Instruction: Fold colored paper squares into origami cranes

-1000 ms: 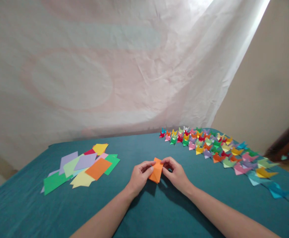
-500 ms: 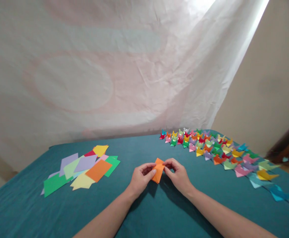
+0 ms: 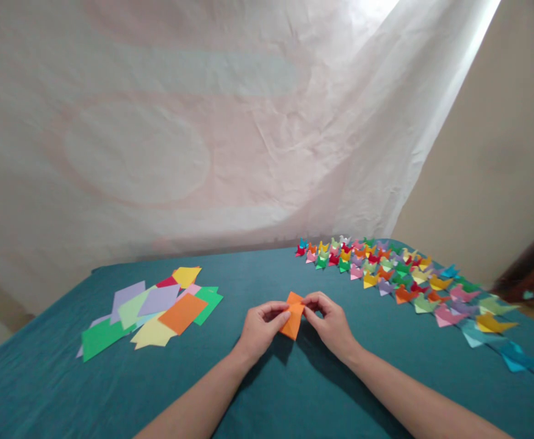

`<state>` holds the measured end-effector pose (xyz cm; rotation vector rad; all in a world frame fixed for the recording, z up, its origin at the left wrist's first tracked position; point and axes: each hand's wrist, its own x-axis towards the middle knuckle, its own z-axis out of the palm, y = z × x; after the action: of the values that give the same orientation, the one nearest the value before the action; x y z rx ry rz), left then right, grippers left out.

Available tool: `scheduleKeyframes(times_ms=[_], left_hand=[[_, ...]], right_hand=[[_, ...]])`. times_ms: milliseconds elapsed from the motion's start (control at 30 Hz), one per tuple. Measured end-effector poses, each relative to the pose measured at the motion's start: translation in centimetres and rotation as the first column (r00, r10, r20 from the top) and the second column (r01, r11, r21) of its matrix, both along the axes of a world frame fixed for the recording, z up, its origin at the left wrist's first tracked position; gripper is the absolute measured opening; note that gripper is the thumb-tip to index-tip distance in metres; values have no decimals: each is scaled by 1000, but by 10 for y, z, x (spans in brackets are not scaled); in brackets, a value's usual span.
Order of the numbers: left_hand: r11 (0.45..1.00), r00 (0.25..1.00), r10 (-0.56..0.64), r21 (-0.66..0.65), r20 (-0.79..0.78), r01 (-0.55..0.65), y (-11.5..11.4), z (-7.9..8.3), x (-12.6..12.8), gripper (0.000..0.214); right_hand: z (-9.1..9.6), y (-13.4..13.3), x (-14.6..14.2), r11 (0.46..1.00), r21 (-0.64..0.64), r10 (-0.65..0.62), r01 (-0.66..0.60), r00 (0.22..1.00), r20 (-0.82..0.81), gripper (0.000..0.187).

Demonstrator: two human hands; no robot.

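Orange paper [image 3: 293, 321], folded small, pinched at its left side by the left hand [image 3: 261, 327] and at its upper right edge by the right hand [image 3: 332, 322]; barely shifted since a second ago, so apparently mid-fold. Loose sheets [image 3: 160, 300] left of left hand; paper birds [image 3: 404, 296] beyond right hand.

From head height, the teal table [image 3: 271, 396] is looked down on at a slant, with the camera faced forward to a pale sheet [image 3: 248, 140] beyond. The left hand [image 3: 263, 326] and right hand [image 3: 329, 323] are framed nearer, low centre; the blurred right edge can hardly be judged.
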<state>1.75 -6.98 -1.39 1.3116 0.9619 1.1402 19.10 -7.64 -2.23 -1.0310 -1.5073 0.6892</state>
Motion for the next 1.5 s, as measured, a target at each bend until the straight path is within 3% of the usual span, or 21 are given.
scheduleKeyframes(times_ms=[533,800,1067,1267,1500], left_hand=[[996,996,-88,9,-25,88,4,-5,-3,40],[999,999,-26,45,-34,28,5,-8,-3,34],[999,1000,8,-32,-5,-8,3,-2,-1,33],[998,999,-51,-25,6,52,2,3,-1,37],[996,995,-82,42,-51,84,8,-3,-7,28]], right_hand=[[-2,3,3,1000,-3,-30,30,999,30,8],[2,1,1,999,-4,-35,35,999,3,11],[0,2,2,1000,-10,-18,18,1000,-8,12],[0,3,3,999,-23,-33,32,999,-19,13],[-3,3,3,999,-37,13,-12,1000,19,8]])
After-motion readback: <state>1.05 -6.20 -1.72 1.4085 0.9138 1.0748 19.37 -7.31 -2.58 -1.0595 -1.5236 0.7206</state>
